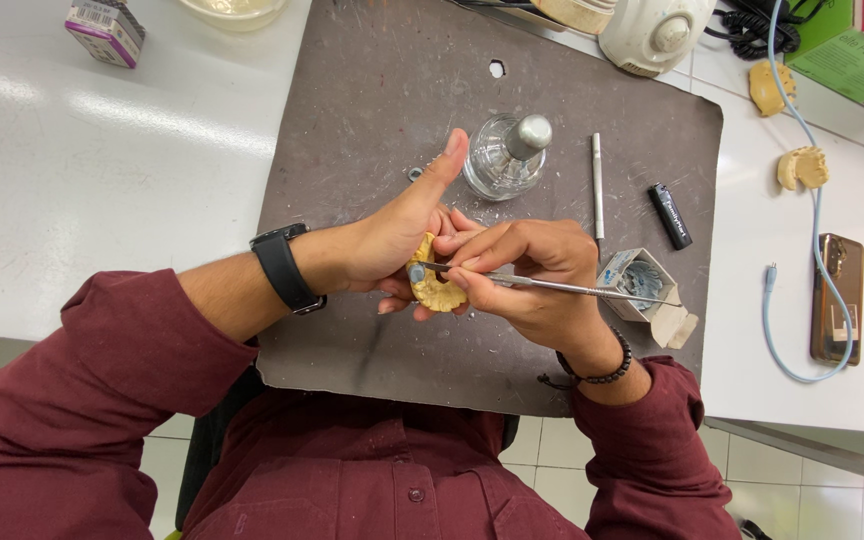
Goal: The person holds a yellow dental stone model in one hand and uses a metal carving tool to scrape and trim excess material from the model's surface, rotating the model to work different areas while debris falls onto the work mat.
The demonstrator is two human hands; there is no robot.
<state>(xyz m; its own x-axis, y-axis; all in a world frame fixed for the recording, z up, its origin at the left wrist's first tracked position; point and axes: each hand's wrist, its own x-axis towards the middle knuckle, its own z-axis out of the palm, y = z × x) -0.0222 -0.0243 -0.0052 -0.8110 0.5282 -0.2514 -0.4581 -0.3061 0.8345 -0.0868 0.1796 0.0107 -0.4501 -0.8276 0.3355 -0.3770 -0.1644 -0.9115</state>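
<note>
Maroon sleeves are reaching in from the lower edge, both forearms angling toward the middle of the grey mat [372, 120]. On the left wrist a black watch [285, 267] is showing. The left hand [392, 235] is curling its fingers around a yellow tooth cast [436, 285], thumb sticking up. The right hand [532, 280] is pinching a thin metal tool [552, 286], its tip touching the cast. A glass burner [507, 155] is standing just beyond the hands. Open mat is lying behind the burner; a small box [642, 285] is crowding the right wrist, near the mat's right edge.
</note>
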